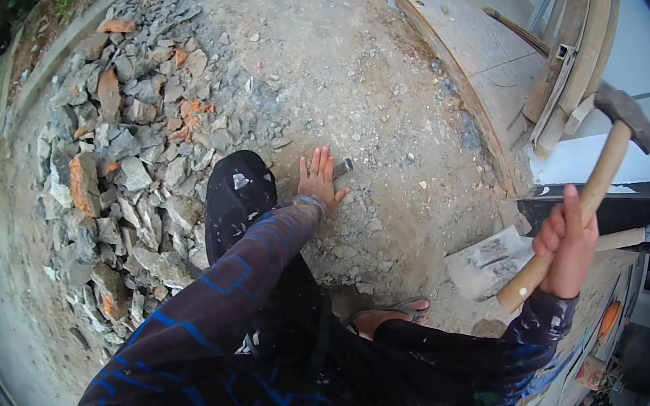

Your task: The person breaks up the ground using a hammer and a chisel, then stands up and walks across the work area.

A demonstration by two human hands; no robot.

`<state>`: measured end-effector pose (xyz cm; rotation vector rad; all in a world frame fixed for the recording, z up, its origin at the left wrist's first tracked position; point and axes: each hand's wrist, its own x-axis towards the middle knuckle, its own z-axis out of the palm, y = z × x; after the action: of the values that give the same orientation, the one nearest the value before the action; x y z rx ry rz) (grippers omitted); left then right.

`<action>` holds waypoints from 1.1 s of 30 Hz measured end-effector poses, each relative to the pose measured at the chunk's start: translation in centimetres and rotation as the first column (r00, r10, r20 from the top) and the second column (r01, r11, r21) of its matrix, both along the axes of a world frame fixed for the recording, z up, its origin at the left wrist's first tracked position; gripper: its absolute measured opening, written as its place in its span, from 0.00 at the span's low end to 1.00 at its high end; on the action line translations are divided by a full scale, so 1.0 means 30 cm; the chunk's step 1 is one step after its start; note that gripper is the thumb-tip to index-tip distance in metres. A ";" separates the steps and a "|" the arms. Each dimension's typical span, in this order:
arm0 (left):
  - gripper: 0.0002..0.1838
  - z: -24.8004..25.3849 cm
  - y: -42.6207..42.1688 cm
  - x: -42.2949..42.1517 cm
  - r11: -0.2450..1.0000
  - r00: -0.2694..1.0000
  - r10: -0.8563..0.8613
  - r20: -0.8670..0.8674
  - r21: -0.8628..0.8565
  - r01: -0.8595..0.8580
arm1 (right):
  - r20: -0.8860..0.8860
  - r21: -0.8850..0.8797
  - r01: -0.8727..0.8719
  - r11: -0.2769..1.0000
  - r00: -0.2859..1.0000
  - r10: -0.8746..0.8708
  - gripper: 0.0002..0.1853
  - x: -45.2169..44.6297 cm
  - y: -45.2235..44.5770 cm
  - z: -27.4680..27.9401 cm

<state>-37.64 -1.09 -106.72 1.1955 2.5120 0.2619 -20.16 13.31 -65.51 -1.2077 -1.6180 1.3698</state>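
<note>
My right hand (568,247) is wrapped round the wooden handle of a sledgehammer (613,161), which is raised on the right with its dark metal head at the top. Down on the dusty ground (389,211), my left hand (318,176) lies palm down with fingers stretched out, beside my bent knee. A short metal piece (343,168), which looks like a chisel end, shows between its fingers and thumb. Part of that piece is hidden by the hand, so I cannot tell how long it is.
Broken concrete and brick rubble (134,171) is heaped on the left. A shovel (488,260) lies at the right behind the hammer handle. Wooden planks (573,63) lean at the upper right, beside a raised tiled edge (467,99). My sandalled foot (396,317) stands below.
</note>
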 end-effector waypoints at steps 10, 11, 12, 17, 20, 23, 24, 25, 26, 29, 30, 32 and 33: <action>0.50 -0.008 -0.012 0.008 0.999 0.999 -0.016 -0.042 0.027 0.017 | 0.501 0.376 -0.379 0.845 0.851 0.158 0.08 -0.062 -0.283 -1.024; 0.50 -0.005 -0.024 0.031 1.000 1.000 -0.011 -0.008 0.014 0.011 | 0.488 -0.481 -0.189 0.856 0.754 0.441 0.10 -0.097 -0.310 -0.915; 0.49 0.006 -0.004 -0.004 1.000 1.000 -0.015 0.005 0.010 0.015 | 0.473 -0.462 -0.181 0.868 0.778 0.414 0.10 -0.112 -0.273 -0.797; 0.48 0.007 0.026 -0.028 0.999 1.000 -0.006 -0.015 0.032 0.006 | 0.235 -0.442 -0.225 0.868 0.905 0.354 0.15 -0.042 -0.083 -0.190; 0.48 -0.020 -0.016 -0.002 0.999 1.000 -0.021 -0.011 0.048 0.021 | 0.066 0.049 -0.097 0.994 0.993 0.093 0.16 -0.094 -0.048 0.049; 0.49 -0.017 -0.004 -0.007 0.997 1.000 -0.007 -0.017 0.075 0.009 | -0.276 0.328 0.068 0.942 0.961 0.027 0.17 -0.195 0.064 0.055; 0.49 -0.016 -0.011 0.001 0.997 1.000 -0.007 -0.018 0.082 0.009 | -0.406 0.377 0.168 0.911 0.914 -0.001 0.17 -0.243 0.067 -0.013; 0.49 -0.012 -0.011 -0.001 0.997 1.000 -0.009 -0.022 0.075 0.011 | -0.501 0.325 0.214 0.921 0.865 -0.024 0.17 -0.285 0.024 -0.129; 0.49 -0.013 -0.006 -0.007 0.997 1.000 -0.007 -0.025 0.082 0.009 | -0.473 0.105 0.247 0.963 0.865 -0.170 0.15 -0.308 -0.076 -0.273; 0.49 -0.023 -0.030 0.021 0.996 0.998 -0.040 -0.040 0.076 0.043 | 0.477 -0.110 -0.207 0.972 0.847 0.234 0.11 -0.101 -0.319 -0.954; 0.48 -0.025 -0.042 0.040 0.997 0.999 -0.036 -0.033 0.067 0.038 | 0.693 -0.181 -0.366 0.913 0.611 0.382 0.13 -0.076 -0.288 -1.036; 0.48 -0.009 0.028 -0.041 0.995 0.997 -0.034 -0.075 0.095 0.041 | 0.357 -0.540 -0.224 0.811 0.812 0.462 0.14 -0.131 -0.155 -0.768; 0.48 -0.025 -0.001 -0.006 0.994 0.999 -0.025 -0.047 0.101 0.029 | 0.028 -0.864 -0.174 0.473 0.921 0.389 0.15 -0.107 -0.146 -0.599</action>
<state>-37.82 -1.12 -107.47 1.2873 2.5469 0.3629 -23.38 8.94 -83.47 -1.7272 -1.2956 2.5235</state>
